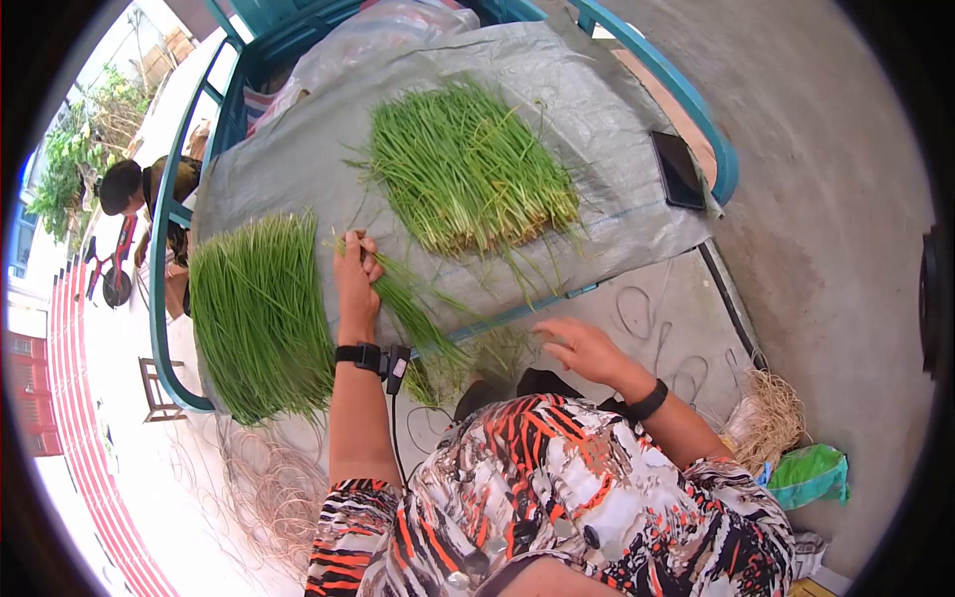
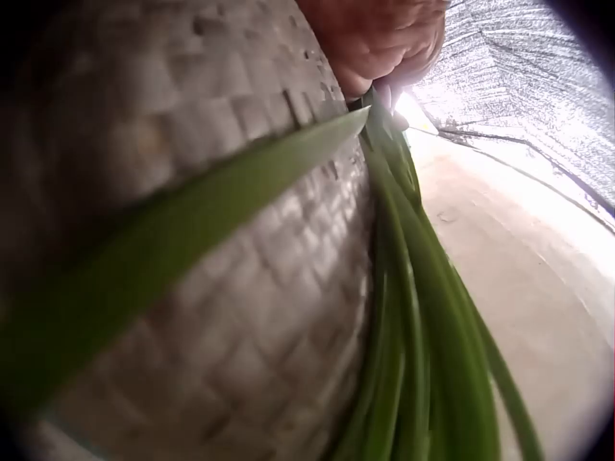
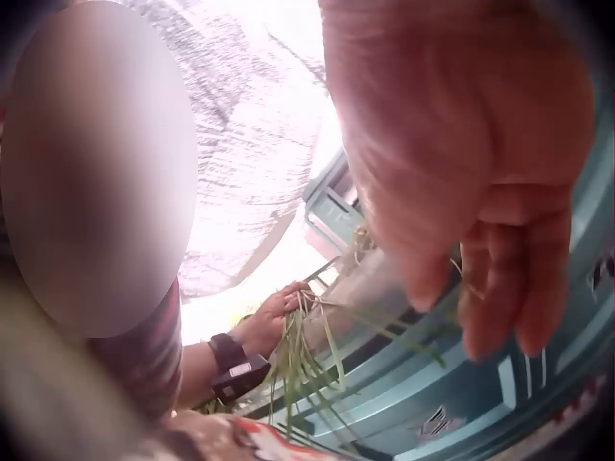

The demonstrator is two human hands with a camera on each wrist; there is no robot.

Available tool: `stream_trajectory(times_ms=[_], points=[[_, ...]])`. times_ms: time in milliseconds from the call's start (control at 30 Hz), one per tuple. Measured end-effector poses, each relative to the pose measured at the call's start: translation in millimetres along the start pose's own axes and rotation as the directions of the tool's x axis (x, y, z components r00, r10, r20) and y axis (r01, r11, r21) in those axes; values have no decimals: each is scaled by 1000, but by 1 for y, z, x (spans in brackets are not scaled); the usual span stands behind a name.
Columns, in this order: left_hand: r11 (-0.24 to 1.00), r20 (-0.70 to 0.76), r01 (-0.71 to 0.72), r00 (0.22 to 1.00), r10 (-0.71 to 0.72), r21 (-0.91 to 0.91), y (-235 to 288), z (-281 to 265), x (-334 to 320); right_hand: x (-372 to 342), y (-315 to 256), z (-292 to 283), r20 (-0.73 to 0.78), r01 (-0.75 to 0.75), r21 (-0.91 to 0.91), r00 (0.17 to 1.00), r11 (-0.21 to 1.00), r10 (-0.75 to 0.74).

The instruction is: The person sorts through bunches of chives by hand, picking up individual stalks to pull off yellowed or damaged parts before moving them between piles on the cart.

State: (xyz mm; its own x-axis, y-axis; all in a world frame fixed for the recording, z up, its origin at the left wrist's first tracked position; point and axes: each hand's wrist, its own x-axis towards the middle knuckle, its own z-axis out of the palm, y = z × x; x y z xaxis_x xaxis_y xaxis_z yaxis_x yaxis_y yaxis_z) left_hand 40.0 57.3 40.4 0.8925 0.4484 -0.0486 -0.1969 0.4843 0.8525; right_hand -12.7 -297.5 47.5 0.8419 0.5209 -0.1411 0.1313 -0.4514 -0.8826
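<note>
In the head view my left hand (image 1: 356, 279) grips a small bunch of chives (image 1: 410, 306) near one end, over the front of the sheet. The long green blades trail down toward my lap; the left wrist view shows them close up, hanging from the fingers (image 2: 384, 43). My right hand (image 1: 587, 350) is held in the air before the cart's front edge, fingers loosely extended. In the right wrist view its palm (image 3: 432, 125) faces the camera. Beside my left forearm lies a thick, neat stack of chives (image 1: 261, 308). A second stack (image 1: 468, 164) lies farther back.
A grey woven sheet (image 1: 622, 109) covers the cart bed, framed by teal rails (image 1: 159, 259). A phone (image 1: 678, 169) lies at its right edge. Tangled strands (image 1: 269, 488) and a straw-coloured bundle (image 1: 768, 418) are on the floor. Another person (image 1: 149, 189) is beyond the left rail.
</note>
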Motion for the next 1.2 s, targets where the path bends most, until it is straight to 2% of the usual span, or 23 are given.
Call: stream_trajectory(times_ms=[33,67,167,267,367,467,567,667,767,967,1067,1100,1167,1200], points=[[999,0,-11,1000,11,40,1,0,0,2,-1,-5,-83,189,-156,976,970,-203],[997,-1,-19,1000,19,80,1,-1,-1,5,-3,-10,-132,346,-320,906,882,-403],[988,-27,-62,997,66,141,2,-2,-4,22,-24,-37,-290,123,-227,938,966,-187],[976,-30,-82,996,90,204,6,5,-6,53,-22,-57,-508,88,-175,845,981,-166],[952,-37,-84,994,99,293,7,12,-10,72,-27,-68,-541,94,-70,833,993,-117],[945,-27,-112,992,126,307,8,7,-8,86,-39,-58,-573,1,-297,799,955,-179],[945,-14,-114,992,125,307,6,4,-9,91,-40,-55,-544,-60,-337,827,939,-142],[940,-14,-107,993,118,324,6,6,-7,99,-31,-56,-568,-83,-260,819,962,-83],[943,-11,-111,993,121,314,5,9,-9,101,-26,-56,-600,-81,-278,793,957,-107],[947,16,-110,994,110,301,-1,14,-8,77,-37,-71,-670,123,-188,710,974,-219],[939,9,-109,994,112,328,0,22,-10,63,-43,-83,-697,453,-105,601,885,-390],[935,7,-109,994,113,337,0,24,-11,54,-50,-87,-680,490,79,664,868,-312],[935,22,-121,992,121,333,-1,25,-12,34,-68,-96,-593,497,438,786,749,-175],[935,31,-128,992,125,330,-2,25,-11,29,-71,-99,-558,509,523,811,684,-177]])
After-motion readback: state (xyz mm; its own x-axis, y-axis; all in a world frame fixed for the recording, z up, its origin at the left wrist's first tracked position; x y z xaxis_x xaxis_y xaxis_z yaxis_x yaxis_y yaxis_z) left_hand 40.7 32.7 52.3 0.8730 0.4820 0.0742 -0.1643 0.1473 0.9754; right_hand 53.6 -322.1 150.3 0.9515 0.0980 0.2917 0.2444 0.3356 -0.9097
